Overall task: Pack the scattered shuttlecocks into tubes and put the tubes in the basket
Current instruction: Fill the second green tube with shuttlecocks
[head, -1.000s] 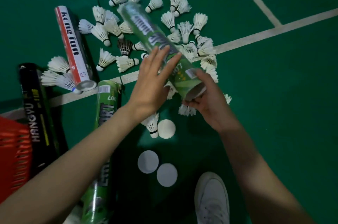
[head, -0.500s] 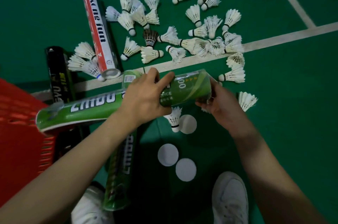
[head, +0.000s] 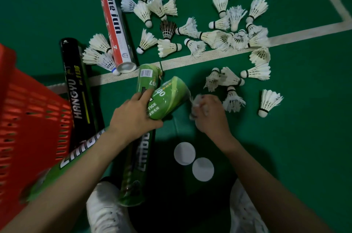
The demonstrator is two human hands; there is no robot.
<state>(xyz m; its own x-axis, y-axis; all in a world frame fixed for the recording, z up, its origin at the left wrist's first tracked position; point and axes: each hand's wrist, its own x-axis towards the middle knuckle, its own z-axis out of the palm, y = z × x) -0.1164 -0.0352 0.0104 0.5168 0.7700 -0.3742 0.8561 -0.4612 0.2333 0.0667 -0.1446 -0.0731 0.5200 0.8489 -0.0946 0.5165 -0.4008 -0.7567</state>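
Here we are gripping the green shuttlecock tube (head: pixel 167 99) with our left hand (head: pixel 133 116), fingers wrapped around it, its far end over the red basket (head: pixel 28 111). Our right hand (head: pixel 209 112) is closing its fingers on a blurred white shuttlecock (head: pixel 196 103) just beside the tube's mouth.

Green tube (head: pixel 167 99): lower length hidden under the gripping left hand (head: pixel 133 116) and forearm. Shuttlecock (head: pixel 197 104) in the right hand (head: pixel 209 112): blurred, mostly covered by fingers. Red basket (head: pixel 28 118), left of the grip: cut off by the frame edge.
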